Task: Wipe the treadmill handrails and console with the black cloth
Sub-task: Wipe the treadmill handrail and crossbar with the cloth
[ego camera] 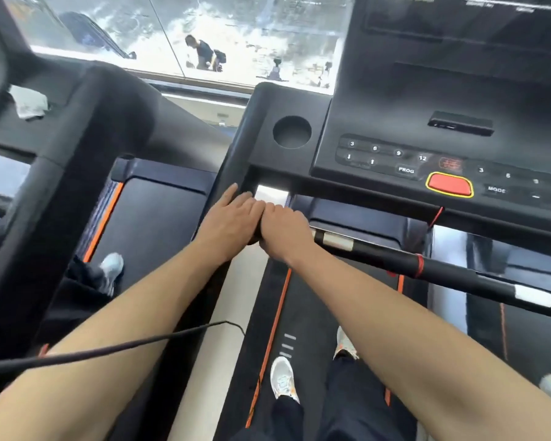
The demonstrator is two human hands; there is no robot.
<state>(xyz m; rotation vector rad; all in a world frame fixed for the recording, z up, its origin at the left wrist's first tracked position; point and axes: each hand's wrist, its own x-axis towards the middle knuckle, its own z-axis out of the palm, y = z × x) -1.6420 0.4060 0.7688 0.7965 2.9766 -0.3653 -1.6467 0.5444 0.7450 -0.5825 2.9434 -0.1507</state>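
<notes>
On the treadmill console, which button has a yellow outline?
The large red button, to the lower right of the PROG key. The keys around it are small and black with white marks.

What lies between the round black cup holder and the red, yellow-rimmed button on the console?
Head view: between the round black cup holder and the red yellow-rimmed button sits a black keypad marked 3, 6, 9, 12 and PROG.
</notes>
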